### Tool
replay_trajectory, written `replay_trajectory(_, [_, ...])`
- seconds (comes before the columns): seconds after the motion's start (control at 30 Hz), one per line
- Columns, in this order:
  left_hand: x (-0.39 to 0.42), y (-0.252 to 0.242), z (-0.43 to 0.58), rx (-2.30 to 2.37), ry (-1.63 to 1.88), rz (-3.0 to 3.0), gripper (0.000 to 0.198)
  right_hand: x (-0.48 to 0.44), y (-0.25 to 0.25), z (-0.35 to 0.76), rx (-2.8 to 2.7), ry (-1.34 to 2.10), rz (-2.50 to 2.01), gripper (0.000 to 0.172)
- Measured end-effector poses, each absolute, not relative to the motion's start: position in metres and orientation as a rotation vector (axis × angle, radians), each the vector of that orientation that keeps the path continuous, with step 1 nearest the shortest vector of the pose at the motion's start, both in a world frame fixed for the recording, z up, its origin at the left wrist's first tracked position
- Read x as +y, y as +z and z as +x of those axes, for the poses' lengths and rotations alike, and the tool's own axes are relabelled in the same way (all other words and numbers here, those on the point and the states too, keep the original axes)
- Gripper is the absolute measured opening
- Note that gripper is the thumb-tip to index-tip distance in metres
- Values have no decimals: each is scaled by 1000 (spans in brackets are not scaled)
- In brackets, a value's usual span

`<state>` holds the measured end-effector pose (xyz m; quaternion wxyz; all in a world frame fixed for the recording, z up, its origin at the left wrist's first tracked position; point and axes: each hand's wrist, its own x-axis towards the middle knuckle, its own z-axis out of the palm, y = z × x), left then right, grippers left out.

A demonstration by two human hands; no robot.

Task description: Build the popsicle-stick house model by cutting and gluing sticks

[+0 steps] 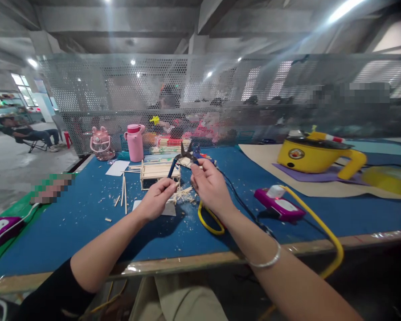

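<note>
My right hand point(209, 183) is closed around one handle of blue-handled cutting pliers point(173, 166), whose dark jaws point away from me and whose handles are spread. The other handle reaches down to my left hand point(158, 198); whether that hand grips it is unclear. My left fingers are pinched, and a small pale wooden piece point(177, 184) shows at their tips. Just behind my left hand stands a small frame of wooden sticks point(149, 174). Wood shavings point(186, 196) lie between and beneath my hands. Loose sticks point(125, 194) rest to the left.
A pink bottle point(135, 145) and a clear pink jug point(102, 145) stand at the back left. On the right are a purple power strip point(279, 205) with a yellow cord and a yellow electric pot point(307, 156). A perforated metal screen point(120, 98) closes the far side. One person sits far left.
</note>
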<state>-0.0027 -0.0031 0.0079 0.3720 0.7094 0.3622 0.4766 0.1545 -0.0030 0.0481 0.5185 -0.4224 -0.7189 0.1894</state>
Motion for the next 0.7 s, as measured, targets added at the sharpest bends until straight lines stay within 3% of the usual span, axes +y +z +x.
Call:
replay_trajectory(0.23, [0, 20, -16, 1047, 1510, 1908, 26, -28, 21, 207, -2192, 44, -1927, 45])
replay_trajectory(0.37, [-2, 23, -16, 1103, 1526, 1930, 26, -39, 1, 212, -2248, -16, -2006, 36])
replay_trajectory(0.7, [2, 13, -14, 1051, 1435, 1806, 29, -42, -6, 213, -1947, -20, -2171, 33])
